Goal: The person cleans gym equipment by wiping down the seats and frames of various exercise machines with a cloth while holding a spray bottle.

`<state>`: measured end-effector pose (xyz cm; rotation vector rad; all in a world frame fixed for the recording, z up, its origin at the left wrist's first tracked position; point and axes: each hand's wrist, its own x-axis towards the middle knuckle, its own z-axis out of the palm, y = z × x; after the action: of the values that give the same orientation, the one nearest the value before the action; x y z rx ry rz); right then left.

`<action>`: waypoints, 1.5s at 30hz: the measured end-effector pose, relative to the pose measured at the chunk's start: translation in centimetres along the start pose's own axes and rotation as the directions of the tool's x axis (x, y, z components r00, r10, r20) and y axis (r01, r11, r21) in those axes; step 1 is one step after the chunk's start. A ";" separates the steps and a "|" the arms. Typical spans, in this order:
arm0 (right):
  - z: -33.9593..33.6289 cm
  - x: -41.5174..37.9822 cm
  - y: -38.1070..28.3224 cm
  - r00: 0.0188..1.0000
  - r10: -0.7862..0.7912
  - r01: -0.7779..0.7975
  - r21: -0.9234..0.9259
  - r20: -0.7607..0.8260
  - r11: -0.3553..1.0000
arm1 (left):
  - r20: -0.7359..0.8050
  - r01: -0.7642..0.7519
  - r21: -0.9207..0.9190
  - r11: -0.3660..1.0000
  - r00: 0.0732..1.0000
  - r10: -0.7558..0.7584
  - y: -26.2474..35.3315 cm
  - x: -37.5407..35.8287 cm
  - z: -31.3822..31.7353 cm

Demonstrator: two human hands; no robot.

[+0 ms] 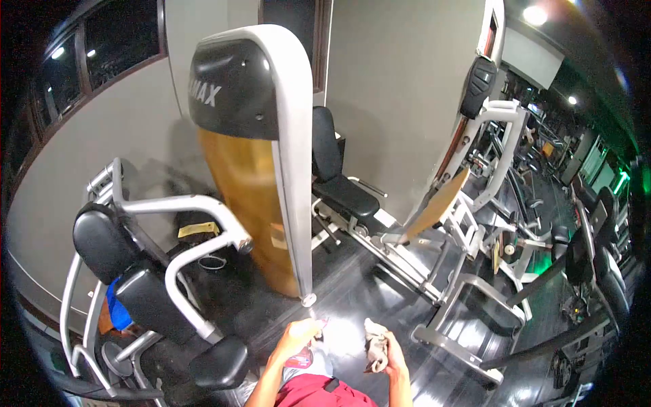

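My left hand (300, 334), low in the middle of the view, is closed around a clear spray bottle (299, 358) with pinkish liquid. Its top shows only in part past my fingers. A crumpled, light-coloured cloth (375, 347) is gripped in my right hand (393, 354), a short way to the right. Both hands are in front of my body, over the dark floor, and neither touches a machine. Nearest to them stands a tall weight-stack machine (293, 163) with a white frame and an amber panel.
At left is a machine with a black padded seat (220, 363) and white curved arms; a blue cloth (119, 306) lies by its seat. Behind the tower stands another padded seat (346, 193). A white-framed leg machine (461, 325) with low bars reaches across the floor at right.
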<state>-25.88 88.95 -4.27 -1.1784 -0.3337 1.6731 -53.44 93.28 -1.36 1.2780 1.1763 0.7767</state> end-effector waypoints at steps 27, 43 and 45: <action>0.7 38.5 -20.9 0.999 0.043 -0.035 -0.339 0.016 0.940 | -0.105 -0.114 -0.091 0.989 0.989 0.104 8.5 40.9 -5.1; 13.2 71.5 -40.7 0.969 0.063 0.021 -0.335 0.238 0.942 | -0.583 -0.138 -0.357 0.924 0.806 -0.104 16.0 57.4 -14.2; 15.2 73.2 -42.8 0.958 0.058 0.043 -0.341 0.281 0.939 | -0.614 -0.180 -0.328 0.927 0.787 -0.064 16.9 59.0 -15.1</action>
<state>-14.13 174.24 -6.74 -1.1833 -0.8354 1.8452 -48.92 156.10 3.61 0.7489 1.4123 1.4686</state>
